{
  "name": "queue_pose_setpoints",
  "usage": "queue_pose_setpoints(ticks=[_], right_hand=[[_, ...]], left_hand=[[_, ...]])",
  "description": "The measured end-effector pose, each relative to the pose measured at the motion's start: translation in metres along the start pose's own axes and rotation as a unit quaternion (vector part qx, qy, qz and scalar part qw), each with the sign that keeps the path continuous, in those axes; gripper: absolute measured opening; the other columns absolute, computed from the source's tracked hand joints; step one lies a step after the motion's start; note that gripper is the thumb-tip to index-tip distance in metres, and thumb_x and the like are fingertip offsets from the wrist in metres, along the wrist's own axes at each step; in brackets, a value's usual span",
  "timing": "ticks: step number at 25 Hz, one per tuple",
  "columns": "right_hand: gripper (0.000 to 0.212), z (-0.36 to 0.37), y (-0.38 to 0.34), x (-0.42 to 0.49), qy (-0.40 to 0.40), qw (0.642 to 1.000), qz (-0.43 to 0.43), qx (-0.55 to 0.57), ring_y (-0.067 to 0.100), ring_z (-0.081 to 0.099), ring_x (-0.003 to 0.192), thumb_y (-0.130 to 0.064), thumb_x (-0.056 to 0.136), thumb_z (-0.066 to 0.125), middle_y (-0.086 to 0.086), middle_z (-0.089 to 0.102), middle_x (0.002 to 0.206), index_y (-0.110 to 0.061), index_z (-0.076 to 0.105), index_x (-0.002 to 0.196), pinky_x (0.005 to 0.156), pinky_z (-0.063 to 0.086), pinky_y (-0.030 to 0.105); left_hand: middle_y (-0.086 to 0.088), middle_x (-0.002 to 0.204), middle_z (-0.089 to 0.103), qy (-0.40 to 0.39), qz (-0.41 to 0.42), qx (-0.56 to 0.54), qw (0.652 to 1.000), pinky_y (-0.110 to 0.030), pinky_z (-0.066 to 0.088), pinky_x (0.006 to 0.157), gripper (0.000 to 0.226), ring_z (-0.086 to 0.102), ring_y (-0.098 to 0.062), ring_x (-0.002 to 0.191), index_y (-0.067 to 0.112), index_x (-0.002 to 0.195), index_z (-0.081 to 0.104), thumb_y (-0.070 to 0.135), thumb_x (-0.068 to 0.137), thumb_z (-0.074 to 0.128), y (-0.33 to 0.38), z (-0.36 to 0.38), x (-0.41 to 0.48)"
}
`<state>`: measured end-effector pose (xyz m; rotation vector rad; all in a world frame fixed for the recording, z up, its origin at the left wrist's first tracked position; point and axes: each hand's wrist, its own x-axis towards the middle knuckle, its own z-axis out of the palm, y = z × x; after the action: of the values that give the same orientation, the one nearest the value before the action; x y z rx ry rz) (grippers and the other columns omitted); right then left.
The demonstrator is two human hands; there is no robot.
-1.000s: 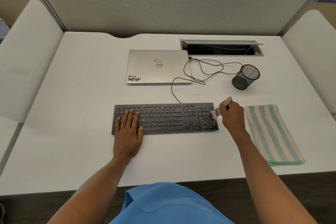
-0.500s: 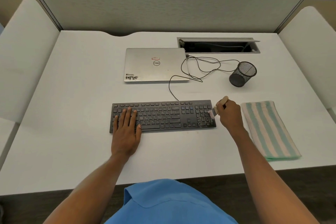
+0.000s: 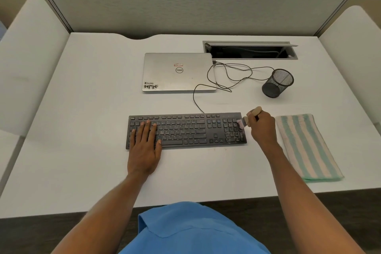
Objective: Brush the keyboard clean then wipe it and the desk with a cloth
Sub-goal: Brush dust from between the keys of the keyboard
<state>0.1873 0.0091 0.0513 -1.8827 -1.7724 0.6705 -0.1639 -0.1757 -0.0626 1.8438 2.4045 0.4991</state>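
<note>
A black keyboard lies across the middle of the white desk. My left hand rests flat on its left end, fingers spread over the keys. My right hand grips a small wooden-handled brush at the keyboard's right end, with the pale bristles touching the upper right of the number pad. A folded cloth with green and cream stripes lies on the desk just right of my right hand.
A shut silver laptop sits behind the keyboard, with a thin black cable looping from it to the keyboard. A black mesh pen cup stands at the right rear. An open cable hatch is by the grey partition.
The brush and my right hand stay at the number pad, with only a slight shift. My left hand has not moved on the keys. The view has shifted a little.
</note>
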Motion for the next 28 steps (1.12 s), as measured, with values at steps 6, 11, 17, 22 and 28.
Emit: queue_pose_setpoints(ticks=[6,11,17,22,28], right_hand=[[0.027,-0.007,-0.005,0.011,0.023,1.0,-0.002,-0.001,0.021,0.058,0.071,-0.019,0.103,0.047,0.005,0.066,0.08,-0.008,0.07,0.092,0.052,0.035,0.019],[0.028,0.001,0.0,0.008,-0.003,1.0,-0.005,-0.012,0.022,0.061,0.071,-0.018,0.102,0.047,0.007,0.069,0.078,-0.007,0.07,0.089,0.053,0.038,0.021],[0.028,0.001,0.004,0.016,-0.032,0.997,0.008,-0.07,0.021,0.056,0.064,-0.021,0.101,0.054,0.01,0.067,0.076,-0.002,0.068,0.085,0.05,0.034,0.029],[0.039,0.006,0.004,0.009,0.01,1.0,-0.008,-0.019,0.024,0.062,0.066,-0.025,0.106,0.043,0.004,0.068,0.072,-0.009,0.069,0.082,0.055,0.04,0.031],[0.032,0.0,0.008,0.009,-0.029,0.997,0.023,-0.066,0.026,0.062,0.066,-0.022,0.101,0.052,0.011,0.068,0.074,-0.004,0.068,0.082,0.051,0.04,0.03]], left_hand=[[-0.005,0.175,0.023,0.001,0.001,-0.005,1.0,-0.053,0.01,0.132,0.064,0.012,-0.022,0.163,0.018,0.167,0.028,0.042,0.107,0.031,0.0,0.001,-0.002],[-0.005,0.175,0.023,0.001,0.0,-0.002,1.0,-0.053,0.01,0.132,0.064,0.013,-0.023,0.163,0.017,0.166,0.029,0.041,0.107,0.031,0.0,0.001,-0.002],[-0.006,0.174,0.023,-0.001,-0.002,0.005,1.0,-0.054,0.012,0.131,0.064,0.015,-0.024,0.163,0.016,0.166,0.03,0.041,0.107,0.031,-0.001,0.002,-0.002],[-0.006,0.174,0.024,0.0,-0.002,0.003,1.0,-0.054,0.012,0.131,0.064,0.014,-0.023,0.163,0.016,0.166,0.03,0.042,0.107,0.031,-0.001,0.002,-0.001],[-0.007,0.174,0.024,-0.003,0.003,0.011,1.0,-0.055,0.012,0.131,0.064,0.014,-0.024,0.163,0.015,0.166,0.03,0.041,0.108,0.03,-0.001,0.003,-0.001]])
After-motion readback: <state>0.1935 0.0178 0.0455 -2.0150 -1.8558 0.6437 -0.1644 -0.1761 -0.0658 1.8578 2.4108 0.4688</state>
